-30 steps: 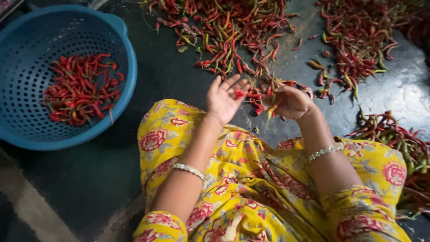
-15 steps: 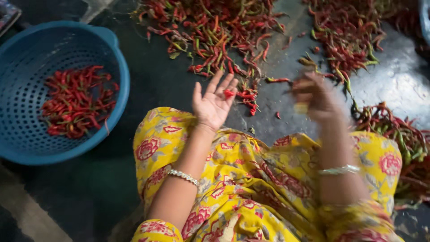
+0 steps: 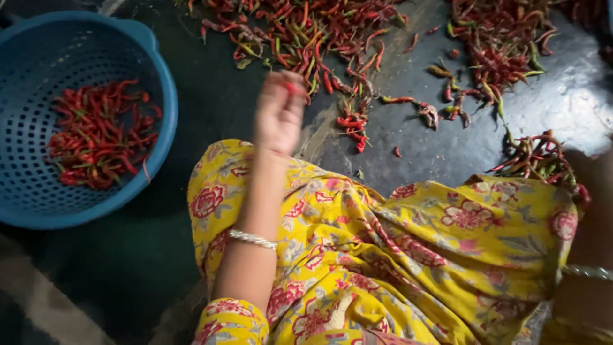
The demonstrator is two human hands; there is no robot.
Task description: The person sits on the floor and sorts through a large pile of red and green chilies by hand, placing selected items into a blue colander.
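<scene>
L hand (image 3: 280, 114) has closed its grip on a red chilli (image 3: 290, 86) & lifted w/ it, blue basket (image 3: 159, 96) off to its left; R hand's grip can't be told.

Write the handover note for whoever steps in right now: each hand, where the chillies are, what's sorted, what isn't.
Left hand: raised above the knee, blurred, fingers closed on what looks like a red chilli.
Right hand: out of view; only the forearm with a bangle shows at the right edge.
Blue basket: on the floor to the left, holding a layer of red chillies.
Done: that basketful.
Left: the big loose pile ahead, a second pile to its right, and a small heap by the right knee, all on the dark floor.
</scene>
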